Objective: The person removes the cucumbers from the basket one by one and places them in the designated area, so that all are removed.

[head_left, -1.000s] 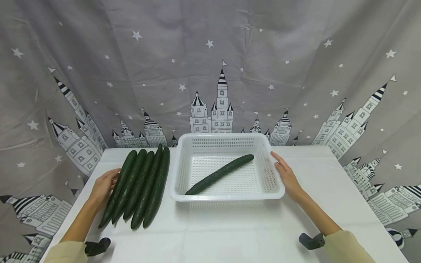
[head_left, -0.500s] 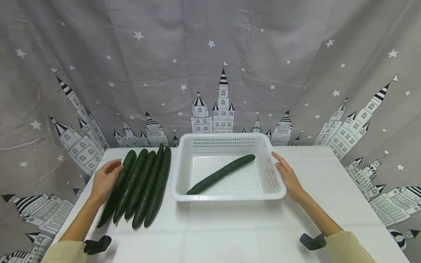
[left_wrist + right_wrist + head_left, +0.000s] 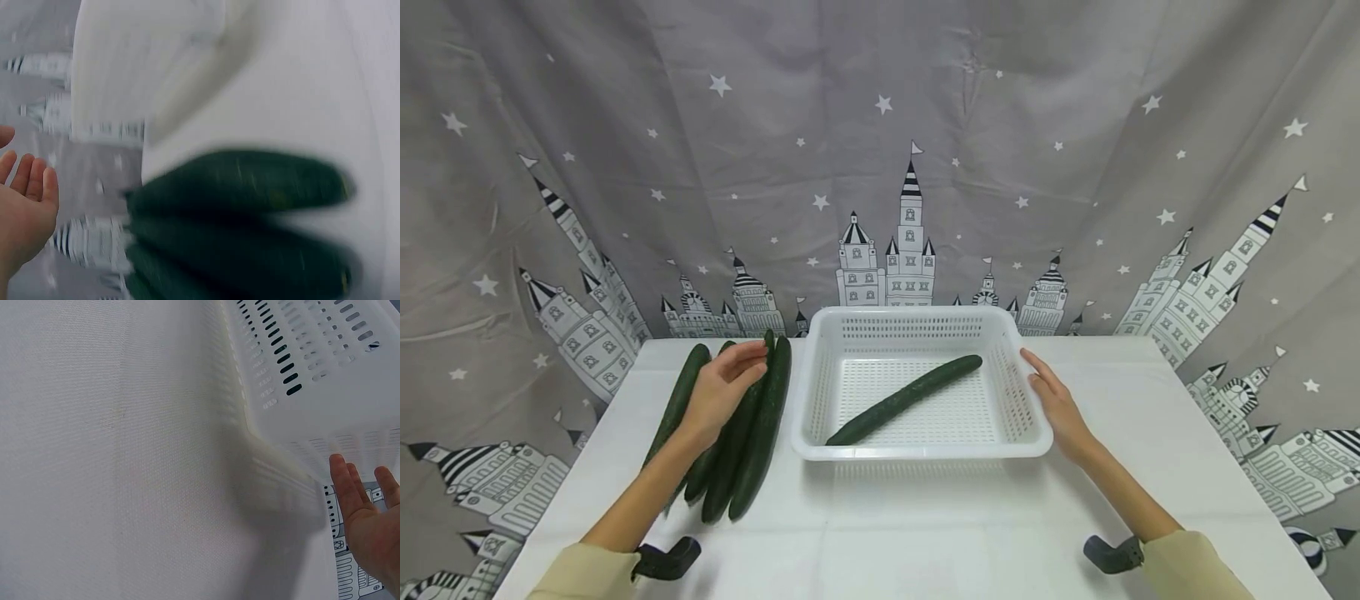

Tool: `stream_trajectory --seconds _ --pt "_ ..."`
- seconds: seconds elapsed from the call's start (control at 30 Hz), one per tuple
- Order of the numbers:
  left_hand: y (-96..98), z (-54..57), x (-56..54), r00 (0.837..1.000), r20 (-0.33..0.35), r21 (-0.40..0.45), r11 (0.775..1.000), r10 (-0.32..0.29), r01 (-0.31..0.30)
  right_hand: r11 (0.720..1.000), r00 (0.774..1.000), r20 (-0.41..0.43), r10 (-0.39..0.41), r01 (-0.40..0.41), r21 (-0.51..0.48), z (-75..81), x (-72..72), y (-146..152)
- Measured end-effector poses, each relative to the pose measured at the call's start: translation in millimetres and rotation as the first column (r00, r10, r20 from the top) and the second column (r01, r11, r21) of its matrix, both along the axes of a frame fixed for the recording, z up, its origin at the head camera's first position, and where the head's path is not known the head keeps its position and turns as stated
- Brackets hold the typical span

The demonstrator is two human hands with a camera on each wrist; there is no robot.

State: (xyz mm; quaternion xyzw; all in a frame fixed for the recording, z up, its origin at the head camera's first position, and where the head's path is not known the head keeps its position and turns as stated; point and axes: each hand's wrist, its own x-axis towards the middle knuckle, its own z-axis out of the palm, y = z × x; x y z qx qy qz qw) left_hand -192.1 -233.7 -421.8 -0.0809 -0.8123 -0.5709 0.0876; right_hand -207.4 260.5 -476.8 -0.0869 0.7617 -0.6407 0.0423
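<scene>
My left hand (image 3: 721, 393) hovers over a row of several dark green cucumbers (image 3: 769, 425), its fingertips overlapping the upper ends of the middle ones in the head view. Nothing lies in its loosely bent fingers, as the left wrist view shows from the palm side of the left hand (image 3: 25, 215). My right hand (image 3: 1062, 415) rests its straight fingers against the right wall of a white plastic basket (image 3: 917, 452). One cucumber (image 3: 906, 399) lies slantwise on the basket's floor. From the right wrist view, the right hand (image 3: 367, 525) is at the perforated basket wall (image 3: 325, 415).
A white cloth (image 3: 880, 525) covers the table under everything. Behind it hangs a grey curtain (image 3: 850, 125) printed with castles and stars. Black curved pieces, one a wrist mount (image 3: 668, 558), stick out at both sleeves.
My left hand has lifted off the leftmost cucumber and moved right across the row. The right hand has stayed at the basket, and the cucumber inside lies as before.
</scene>
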Motion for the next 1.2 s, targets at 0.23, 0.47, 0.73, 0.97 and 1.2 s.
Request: stream_trajectory --seconds 0.23,0.47,0.73,0.97,1.2 --pt "50.9 4.5 -6.2 0.993 -0.001 0.025 0.993 -0.119 0.119 1.000 1.000 0.005 -0.002 0.002 -0.009 -0.3 0.2 0.1" --pt "93.7 -1.1 -14.3 0.970 0.030 0.033 0.970 -0.241 0.240 1.000 1.000 0.007 -0.002 0.002 -0.013 -1.8 -0.6 0.1" --pt "128.7 -5.4 -18.8 0.952 0.122 0.028 0.959 -0.282 0.281 1.000 1.000 0.004 0.005 -0.004 -0.011 -1.7 -1.1 0.1" --pt "146.1 -13.9 -30.2 0.943 0.196 -0.004 0.962 -0.268 0.274 1.000 1.000 0.000 0.000 0.000 0.001 -0.1 -0.3 -0.1" --pt "155.4 -17.6 -39.5 0.900 0.317 -0.086 0.936 -0.300 0.342 1.000 1.000 0.016 -0.009 0.009 0.004 -0.1 0.0 0.0"
